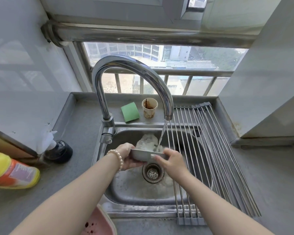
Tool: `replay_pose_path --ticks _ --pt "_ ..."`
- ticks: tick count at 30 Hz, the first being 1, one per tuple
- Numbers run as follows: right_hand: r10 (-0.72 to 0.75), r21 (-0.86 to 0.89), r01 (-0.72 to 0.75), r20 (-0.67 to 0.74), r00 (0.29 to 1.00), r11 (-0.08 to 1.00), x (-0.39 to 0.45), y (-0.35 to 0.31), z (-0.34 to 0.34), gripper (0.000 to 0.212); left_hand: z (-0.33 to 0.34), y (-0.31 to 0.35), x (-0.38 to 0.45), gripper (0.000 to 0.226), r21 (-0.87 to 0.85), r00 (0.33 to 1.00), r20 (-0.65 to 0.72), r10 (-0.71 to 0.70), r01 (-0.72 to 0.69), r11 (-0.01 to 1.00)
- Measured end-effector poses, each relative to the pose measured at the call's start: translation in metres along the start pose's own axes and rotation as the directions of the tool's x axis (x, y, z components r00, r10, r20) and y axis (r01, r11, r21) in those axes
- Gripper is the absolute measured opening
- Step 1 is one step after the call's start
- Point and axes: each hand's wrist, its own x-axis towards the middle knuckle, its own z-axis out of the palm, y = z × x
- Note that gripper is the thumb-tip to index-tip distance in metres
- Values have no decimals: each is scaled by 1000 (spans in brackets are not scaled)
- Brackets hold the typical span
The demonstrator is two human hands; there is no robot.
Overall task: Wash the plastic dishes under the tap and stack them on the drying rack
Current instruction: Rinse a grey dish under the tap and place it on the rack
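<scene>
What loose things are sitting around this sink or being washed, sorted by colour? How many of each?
Grey: 1, the dish held by both hands under the tap
Green: 1, the sponge
Pink: 1, the dish at the sink's near edge
Yellow and orange: 1, the bottle
Dark: 1, the bottle
Beige: 1, the stained paper cup
Total: 6

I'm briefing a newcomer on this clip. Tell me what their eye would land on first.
First, the two hands at the centre: the left hand and right hand hold a grey dish over the sink, where the stream from the curved tap runs into it. Next, the bare drying rack across the sink's right side, then the bright yellow bottle lying at far left.
</scene>
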Motion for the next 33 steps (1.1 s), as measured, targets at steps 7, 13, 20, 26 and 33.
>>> replay_pose_path --ticks 7,13,20,26,33 --pt "330 470 -276 -35 943 838 35 -12 -13 66 32 -1 17 90 260 931 -131 342 -300 918" --pt "476 631 -354 -27 879 690 59 2 -27 40 14 -13 22 40 342 780 33 624 -596 727" --pt "534 413 -421 -206 820 807 63 -13 -2 45 31 -24 4 22 119 745 -69 664 -654 747" --pt "178 55 -171 -402 898 984 37 -45 43 67 41 -18 1 48 358 591 -363 721 -625 693" --pt "224 55 -217 -219 950 975 55 -50 8 32 39 -12 -1 55 585 557 -136 819 -623 520"
